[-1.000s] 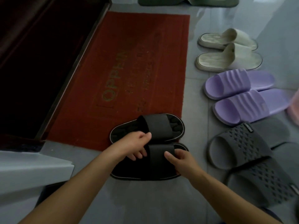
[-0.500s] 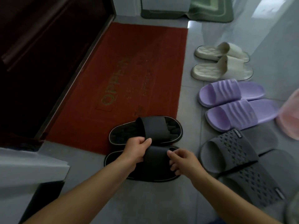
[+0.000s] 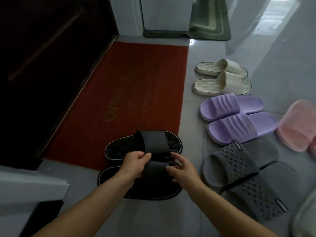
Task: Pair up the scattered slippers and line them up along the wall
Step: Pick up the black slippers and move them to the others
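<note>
Left hand now off the far black slipper; it grips the near black slipper by the strap, thumb on top. Right hand loosened, index finger lifted toward the far one. Near slipper's heel end shifted slightly left. Pink slipper further in view, right.

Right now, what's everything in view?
door: 1, dark, left
red doormat: 1, red, along the door
green mat: 1, green, far end
black slippers: 2, black, side by side at doormat's near edge
grey slippers: 2, grey, floor right of them
purple slippers: 2, purple, beyond the grey
cream slippers: 2, cream, farthest in that row
pink slipper: 1 clear, pink, right edge
left hand: grips nearer black slipper's strap
right hand: on same strap, grip unclear
</note>
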Action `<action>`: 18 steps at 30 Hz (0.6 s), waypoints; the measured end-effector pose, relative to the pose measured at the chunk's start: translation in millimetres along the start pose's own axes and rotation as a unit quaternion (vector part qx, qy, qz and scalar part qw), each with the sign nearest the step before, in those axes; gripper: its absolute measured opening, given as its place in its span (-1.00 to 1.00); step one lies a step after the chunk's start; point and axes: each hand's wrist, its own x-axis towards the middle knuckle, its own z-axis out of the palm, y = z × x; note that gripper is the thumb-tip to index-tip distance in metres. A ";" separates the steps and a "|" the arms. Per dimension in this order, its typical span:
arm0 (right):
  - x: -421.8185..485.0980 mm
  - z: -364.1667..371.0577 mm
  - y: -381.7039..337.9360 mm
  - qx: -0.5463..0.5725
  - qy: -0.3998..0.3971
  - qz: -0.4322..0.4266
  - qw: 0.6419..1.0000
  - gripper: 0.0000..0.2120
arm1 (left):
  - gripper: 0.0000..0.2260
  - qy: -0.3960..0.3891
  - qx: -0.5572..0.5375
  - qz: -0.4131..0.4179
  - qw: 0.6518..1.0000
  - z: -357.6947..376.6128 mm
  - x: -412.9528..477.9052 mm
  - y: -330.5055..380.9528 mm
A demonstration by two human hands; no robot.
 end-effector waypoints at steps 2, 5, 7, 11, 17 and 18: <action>1.8 -2.0 -1.5 0.014 0.002 0.003 1.000 -0.50 | -0.81 0.000 -0.009 0.001 1.000 1.7 -0.2 -1.6; 4.7 -8.0 -2.0 0.011 -0.002 0.003 1.000 -0.49 | -0.79 0.005 -0.011 -0.001 1.000 5.3 -0.1 -0.7; 6.1 -11.7 -1.1 0.012 -0.010 0.007 1.000 -0.47 | -0.81 0.006 -0.013 0.003 1.000 9.2 1.5 1.0; 10.3 -22.3 5.5 -0.005 -0.008 0.010 1.000 -0.42 | -0.85 -0.008 -0.016 -0.007 1.000 20.8 6.5 -0.8; 17.7 -31.0 14.8 -0.085 -0.010 0.014 0.996 -0.37 | -0.80 -0.041 0.108 -0.043 0.992 14.8 27.7 -4.1; 18.7 -30.1 16.5 -0.095 -0.012 0.012 0.995 -0.37 | -0.78 -0.020 0.227 0.010 0.974 2.6 32.5 -7.3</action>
